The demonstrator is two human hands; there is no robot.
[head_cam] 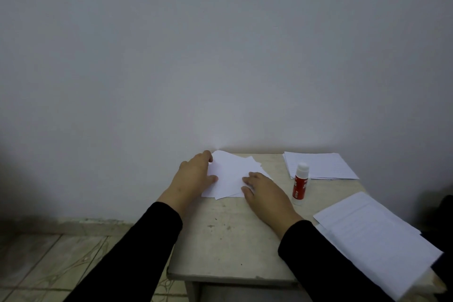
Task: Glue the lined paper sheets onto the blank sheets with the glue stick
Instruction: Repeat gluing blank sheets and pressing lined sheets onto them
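Observation:
A loose pile of blank white sheets (pixel 230 174) lies at the far left of the small table (pixel 220 240). My left hand (pixel 193 174) rests flat on the pile's left edge, fingers reaching its far corner. My right hand (pixel 264 191) lies on the pile's right side with the fingers pressing down on the paper. A red glue stick (pixel 300 184) with a white cap stands upright just right of my right hand. Lined sheets (pixel 318 165) are stacked at the far right corner. Another stack of lined paper (pixel 375 240) lies at the near right.
The table stands against a plain grey wall (pixel 220 56). Its left edge drops to a tiled floor (pixel 49 265). The near right stack overhangs the table's right edge beside a dark object (pixel 443 216).

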